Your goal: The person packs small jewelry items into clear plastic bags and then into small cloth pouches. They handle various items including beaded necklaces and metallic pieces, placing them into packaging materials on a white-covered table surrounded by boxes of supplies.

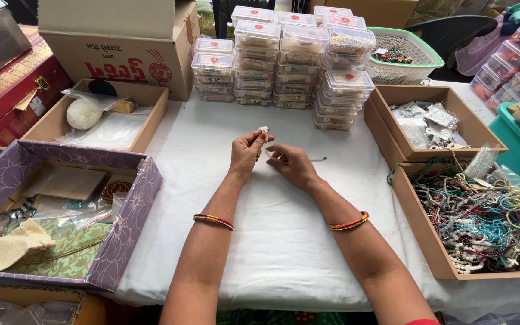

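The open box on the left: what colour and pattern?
Purple box with pale floral swirls, in the head view.

Cloth, card, plastic and beads on a covered tabletop

The tabletop (284,241) wears matt white cloth, faintly creased. At its back edge stand glossy clear plastic boxes (284,60) and a green plastic mesh basket (404,57); along the right edge, plain brown card trays (428,241) hold shiny glass-like bead strings (482,216) and crinkly clear plastic bags (428,123). At the left edge sits a purple patterned paper-covered box (127,235) with rough woven cloth (13,247) inside.
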